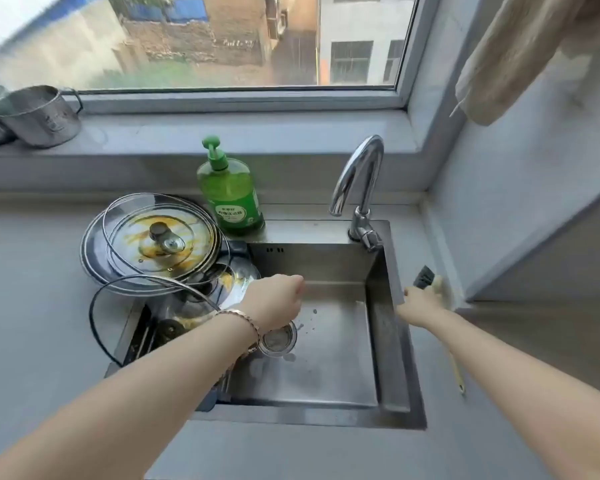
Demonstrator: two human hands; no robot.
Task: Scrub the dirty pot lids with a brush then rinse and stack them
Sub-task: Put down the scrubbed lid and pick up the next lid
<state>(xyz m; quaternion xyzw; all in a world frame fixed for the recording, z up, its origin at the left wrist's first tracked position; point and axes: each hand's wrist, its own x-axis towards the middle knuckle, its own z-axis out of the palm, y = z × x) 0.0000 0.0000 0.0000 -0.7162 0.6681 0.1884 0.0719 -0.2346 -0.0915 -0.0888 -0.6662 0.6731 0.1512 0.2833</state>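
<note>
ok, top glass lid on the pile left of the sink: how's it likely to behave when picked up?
Probably slippery: yellow-brown smears cover the top glass lid. Likely fragile, being glass in a metal rim. It may slide when nudged, since it lies loose and off-centre on the larger lid under it; the knob looks the safest hold.

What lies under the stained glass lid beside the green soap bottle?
Under the stained glass lid a larger lid with a steel rim is seen. Whatever is below that larger lid is covered, so I cannot tell whether more lids lie there.
</note>
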